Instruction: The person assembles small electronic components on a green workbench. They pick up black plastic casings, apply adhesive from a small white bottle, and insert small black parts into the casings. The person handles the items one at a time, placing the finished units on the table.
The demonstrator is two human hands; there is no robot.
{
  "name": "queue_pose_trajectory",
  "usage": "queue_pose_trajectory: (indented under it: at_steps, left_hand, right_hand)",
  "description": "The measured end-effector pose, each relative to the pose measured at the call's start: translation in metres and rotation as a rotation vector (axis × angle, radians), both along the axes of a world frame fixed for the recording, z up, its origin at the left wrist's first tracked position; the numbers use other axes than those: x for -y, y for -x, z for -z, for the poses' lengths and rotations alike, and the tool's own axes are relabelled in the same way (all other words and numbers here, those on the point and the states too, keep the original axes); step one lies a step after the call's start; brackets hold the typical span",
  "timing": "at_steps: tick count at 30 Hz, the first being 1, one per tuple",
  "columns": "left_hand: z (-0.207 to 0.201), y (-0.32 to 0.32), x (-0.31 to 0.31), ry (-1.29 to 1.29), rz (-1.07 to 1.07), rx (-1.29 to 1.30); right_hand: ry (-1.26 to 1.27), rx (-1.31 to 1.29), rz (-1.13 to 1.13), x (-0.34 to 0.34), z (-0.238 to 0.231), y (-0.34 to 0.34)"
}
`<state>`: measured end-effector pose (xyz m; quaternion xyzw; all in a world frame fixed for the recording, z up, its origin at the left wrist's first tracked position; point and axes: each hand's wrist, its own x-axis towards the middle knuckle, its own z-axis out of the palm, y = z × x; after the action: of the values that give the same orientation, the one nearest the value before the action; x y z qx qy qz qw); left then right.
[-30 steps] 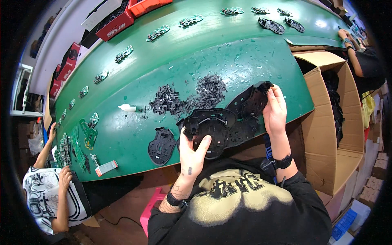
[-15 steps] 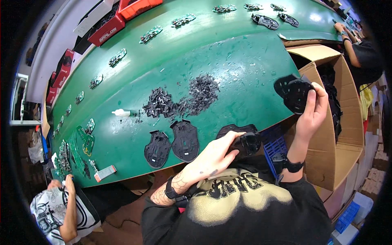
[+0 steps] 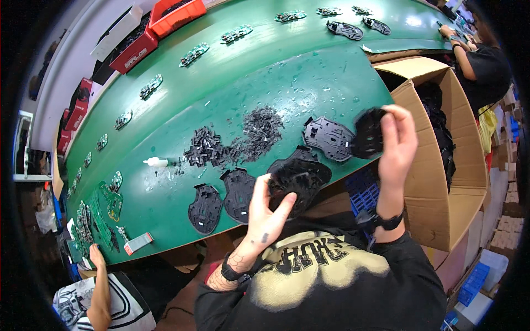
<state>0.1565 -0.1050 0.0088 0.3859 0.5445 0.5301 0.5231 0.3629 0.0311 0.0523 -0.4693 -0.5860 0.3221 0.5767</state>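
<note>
My left hand [image 3: 266,214] grips a dark, glossy plastic shell [image 3: 301,185] between thumb and fingers, above the table's near edge. Partly behind that shell lies another black base plate [image 3: 302,154]. On the right, my right hand [image 3: 398,140] pinches a black plastic shell [image 3: 368,134], which is smeared by motion. Just left of it, a black moulded base plate [image 3: 329,138] lies flat with its ribbed inside up. Two more black base plates, one outer [image 3: 205,208] and one inner [image 3: 238,193], lie side by side left of my left hand.
Small black parts [image 3: 259,129] lie heaped mid-table, near a white bottle [image 3: 156,162]. Green circuit boards [image 3: 194,54] line a green strip behind. An open cardboard box [image 3: 436,193] stands right; a blue crate [image 3: 363,193] sits below the edge. Co-workers sit at far right and lower left.
A base plate now lies flat at the right of the table. My right hand has moved left and still holds a shell. My left hand has shifted left, tilting its shell.
</note>
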Motion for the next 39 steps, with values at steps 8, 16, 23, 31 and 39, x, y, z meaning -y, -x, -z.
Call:
queue_pose_trajectory:
  at_steps: [8, 16, 23, 31, 39]
  left_hand:
    - [-0.008, 0.030, 0.014, 0.069, -0.236, 0.176]
    - [-0.012, 0.029, 0.013, -0.018, -0.181, 0.140]
    - [-0.025, 0.043, 0.017, -0.088, -0.099, 0.167]
    - [-0.031, 0.104, 0.047, -0.113, -0.755, -0.466]
    - [0.011, 0.190, 0.083, 0.319, -0.856, -1.172]
  right_hand:
    - [-0.105, 0.926, 0.176, -0.078, 0.067, -0.042]
    - [0.326, 0.293, -0.929, 0.027, -0.008, 0.054]
    - [0.738, -0.191, -0.953, 0.040, 0.007, 0.051]
    - [-0.007, 0.007, 0.167, -0.034, 0.026, -0.039]
    - [-0.052, 0.845, 0.301, -0.064, 0.067, -0.076]
